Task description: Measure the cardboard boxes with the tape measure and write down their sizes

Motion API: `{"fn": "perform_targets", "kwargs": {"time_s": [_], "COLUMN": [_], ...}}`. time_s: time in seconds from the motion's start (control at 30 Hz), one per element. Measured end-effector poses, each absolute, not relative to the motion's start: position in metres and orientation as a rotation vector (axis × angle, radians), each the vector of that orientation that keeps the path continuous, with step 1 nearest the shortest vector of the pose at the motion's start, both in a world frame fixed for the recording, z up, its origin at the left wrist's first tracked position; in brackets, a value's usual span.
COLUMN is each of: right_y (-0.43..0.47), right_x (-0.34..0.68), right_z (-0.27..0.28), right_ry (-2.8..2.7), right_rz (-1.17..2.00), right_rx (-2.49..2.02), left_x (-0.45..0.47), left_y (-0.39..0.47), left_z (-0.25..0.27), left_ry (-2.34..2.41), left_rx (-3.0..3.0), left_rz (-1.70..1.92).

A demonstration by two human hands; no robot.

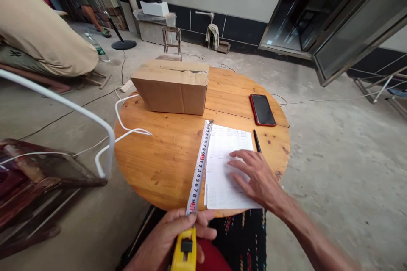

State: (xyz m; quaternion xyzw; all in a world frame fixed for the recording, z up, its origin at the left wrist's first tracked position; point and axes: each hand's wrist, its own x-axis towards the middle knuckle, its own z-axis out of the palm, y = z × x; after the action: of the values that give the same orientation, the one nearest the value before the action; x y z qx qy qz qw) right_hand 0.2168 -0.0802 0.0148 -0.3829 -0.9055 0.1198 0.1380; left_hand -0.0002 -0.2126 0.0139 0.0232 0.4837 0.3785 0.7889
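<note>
**Out of my sight, or too small**

Below the near edge of the round wooden table (159,152), the yellow tape-measure case (183,254) in my left hand (173,230) is cut off at the bottom. My right hand (256,175) covers part of the white paper (221,169), its print too small to read, and the near end of the slim black pen (257,140). The brown cardboard box (171,95) hides part of the table's far edge.

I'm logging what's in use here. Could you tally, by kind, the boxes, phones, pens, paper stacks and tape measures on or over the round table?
Cardboard box: 1
Phone: 1
Pen: 1
Paper stack: 1
Tape measure, in the left hand: 1
Total: 5
</note>
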Motion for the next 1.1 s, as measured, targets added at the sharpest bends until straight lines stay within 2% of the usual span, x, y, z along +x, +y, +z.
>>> {"fn": "perform_targets", "kwargs": {"time_s": [0.3,0.7,1.1], "right_y": [-0.123,-0.116,-0.102], "right_x": [0.235,0.21,0.205], "right_z": [-0.008,0.005,-0.006], "right_ry": [-2.614,-2.548,-2.377], "right_rz": [0.354,0.444,0.466], "right_rx": [-1.192,-1.181,-1.179], "left_x": [0.0,-0.02,-0.017], "left_y": [-0.207,-0.186,-0.177], "left_z": [0.018,0.02,0.006], "left_ry": [1.086,1.132,1.122], "left_rx": [0.048,0.207,0.219], "left_rz": [0.849,0.806,0.749]}}
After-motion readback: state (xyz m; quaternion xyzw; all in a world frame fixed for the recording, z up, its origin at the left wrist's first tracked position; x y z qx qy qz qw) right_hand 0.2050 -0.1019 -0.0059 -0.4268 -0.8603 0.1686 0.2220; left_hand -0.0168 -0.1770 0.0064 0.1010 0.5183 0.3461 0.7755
